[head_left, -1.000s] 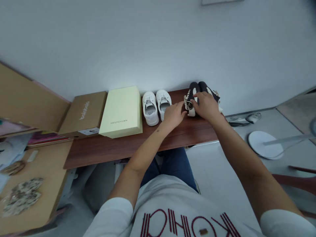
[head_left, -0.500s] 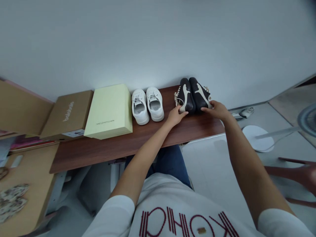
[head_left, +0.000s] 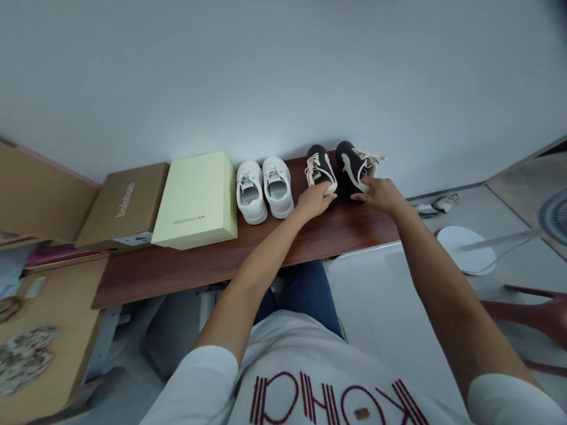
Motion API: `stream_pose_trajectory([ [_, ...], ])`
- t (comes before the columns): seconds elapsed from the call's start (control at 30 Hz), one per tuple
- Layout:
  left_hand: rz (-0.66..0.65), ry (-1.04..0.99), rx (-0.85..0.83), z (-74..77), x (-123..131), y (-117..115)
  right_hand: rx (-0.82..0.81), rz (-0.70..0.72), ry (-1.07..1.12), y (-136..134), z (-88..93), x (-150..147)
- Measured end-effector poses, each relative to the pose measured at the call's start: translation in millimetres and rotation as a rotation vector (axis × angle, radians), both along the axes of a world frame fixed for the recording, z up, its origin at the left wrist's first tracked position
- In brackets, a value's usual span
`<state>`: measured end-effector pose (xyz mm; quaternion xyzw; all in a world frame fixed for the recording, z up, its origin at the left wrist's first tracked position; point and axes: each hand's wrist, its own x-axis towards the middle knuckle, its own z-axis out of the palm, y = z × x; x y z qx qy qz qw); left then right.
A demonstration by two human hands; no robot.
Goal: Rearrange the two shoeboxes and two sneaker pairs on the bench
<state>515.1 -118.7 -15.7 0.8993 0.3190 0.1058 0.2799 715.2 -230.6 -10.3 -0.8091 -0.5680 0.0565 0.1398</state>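
Two dark sneakers with cream stripes and laces stand a little apart near the right end of the brown shelf, toes toward the wall. My left hand grips the heel of the left dark sneaker, thumb and fingers around its cream collar. At the right dark sneaker, my right hand is closed on the heel, with the thumb at the opening. A pair of white sneakers sits to the left, side by side, also with toes to the wall.
Left of the white sneakers stand a pale yellow shoebox and a brown shoebox. A wooden desk adjoins the shelf's left end. On the floor at right are a white fan base, a reddish stool and other shoes.
The dark sneakers have turned from leaning on their sides against each other to more upright, with a gap between them. Both hands have shifted with the heels.
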Motion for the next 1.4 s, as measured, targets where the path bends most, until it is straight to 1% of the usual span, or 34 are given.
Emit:
stream_pose_trajectory([
  [0.1, -0.019, 0.182, 0.113, 17.2, -4, -3, -0.113, 0.037, -0.179, 8, 9.3, -15],
  [0.2, -0.021, 0.278, 0.162, 24.4, -4, -5, -0.197, 0.064, -0.27, 17, 16.0, -29],
  [0.3, 0.0, 0.303, 0.177, 23.9, 0, -6, -0.24, 0.091, -0.309, 26, 18.9, -38],
  [0.43, 0.02, 0.296, 0.177, 21.4, 4, -6, -0.255, 0.101, -0.32, 34, 18.3, -44],
  [0.63, 0.028, 0.294, 0.145, 21.2, 2, -3, -0.275, 0.112, -0.34, 40, 14.7, -46],
  [0.8, 0.028, 0.284, 0.129, 17.1, 5, -1, -0.278, 0.125, -0.333, 45, 11.5, -47],
  [0.93, 0.027, 0.297, 0.113, 16.0, 10, 3, -0.271, 0.122, -0.311, 49, 8.9, -45],
  [1.2, 0.012, 0.322, 0.156, 15.5, 13, 10, -0.231, 0.124, -0.31, 52, 4.1, -43],
  [1.3, 0.007, 0.282, 0.198, 16.7, 8, 9, -0.141, 0.144, -0.328, 50, 5.2, -44],
  [1.4, 0.025, 0.208, 0.257, 22.5, 1, 6, 0.006, 0.141, -0.335, 47, 12.2, -44],
])
